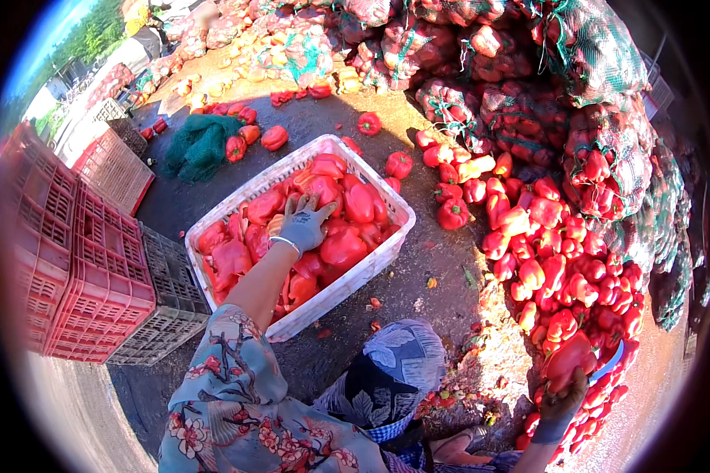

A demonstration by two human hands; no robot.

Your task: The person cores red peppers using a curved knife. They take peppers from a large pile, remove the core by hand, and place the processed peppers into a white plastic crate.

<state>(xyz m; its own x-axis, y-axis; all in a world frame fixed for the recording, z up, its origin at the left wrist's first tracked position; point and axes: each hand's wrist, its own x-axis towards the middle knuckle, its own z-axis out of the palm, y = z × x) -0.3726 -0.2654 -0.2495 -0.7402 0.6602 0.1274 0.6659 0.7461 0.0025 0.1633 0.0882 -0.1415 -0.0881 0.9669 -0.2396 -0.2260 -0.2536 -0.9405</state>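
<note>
Floral sleeve (pixel 237 410); left hand (pixel 300 225) spread on glossy red peppers (pixel 343 249); right hand (pixel 564 403) gripping broad red pepper (pixel 568 362).

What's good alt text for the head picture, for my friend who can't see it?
A person's gloved left hand touches red peppers in a white crate, while the right hand holds another red pepper. Loose peppers lie heaped at the right, beside stacked mesh sacks full of more.

floor (pixel 442 296): dark, partly sunlit | centre: white crate (pixel 371 272) | right: heap of red peppers (pixel 580 290), filled net sacks (pixel 607 154) behind | beyond crate: green netting (pixel 201 148) | left: stacked red crates (pixel 106 276)
</note>
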